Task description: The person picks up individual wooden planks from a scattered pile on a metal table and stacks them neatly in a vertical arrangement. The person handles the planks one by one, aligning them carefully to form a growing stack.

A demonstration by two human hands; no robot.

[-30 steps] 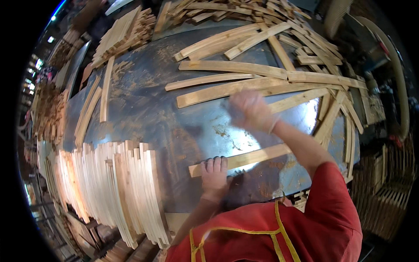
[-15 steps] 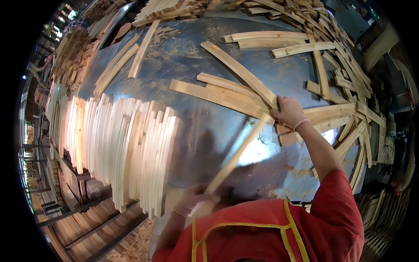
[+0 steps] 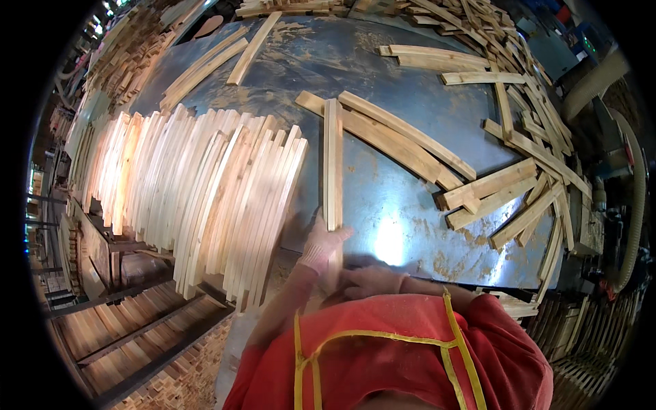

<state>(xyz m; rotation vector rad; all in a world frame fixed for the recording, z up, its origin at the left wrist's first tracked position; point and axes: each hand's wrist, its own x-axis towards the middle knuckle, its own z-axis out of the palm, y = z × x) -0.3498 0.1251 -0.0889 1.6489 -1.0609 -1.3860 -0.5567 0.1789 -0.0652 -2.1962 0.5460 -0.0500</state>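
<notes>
My left hand point(image 3: 324, 246), in a pale glove, is closed around the near part of a long wooden strip point(image 3: 333, 164) that points away from me over the metal table. Its top shows lengthwise lines; whether it is one strip or two together I cannot tell. Close to its near end, by my chest, is my right hand point(image 3: 369, 281); shadow and blur hide its fingers. Just left of the held strip stands a dense row of pale wooden strips point(image 3: 225, 191). Two longer boards point(image 3: 403, 147) lie aslant to the right.
The blue-grey metal table point(image 3: 383, 198) is dusted with sawdust. Crossed wooden pieces point(image 3: 502, 191) crowd its right side, and a heap of strips point(image 3: 465, 24) fills the far right corner. A few boards point(image 3: 205, 68) lie far left. A ridged hose point(image 3: 632, 205) hangs at the right.
My right hand has come back from the boards at the right to my chest. The left hand has moved forward, and the strip it holds has swung from slanting right to pointing straight away.
</notes>
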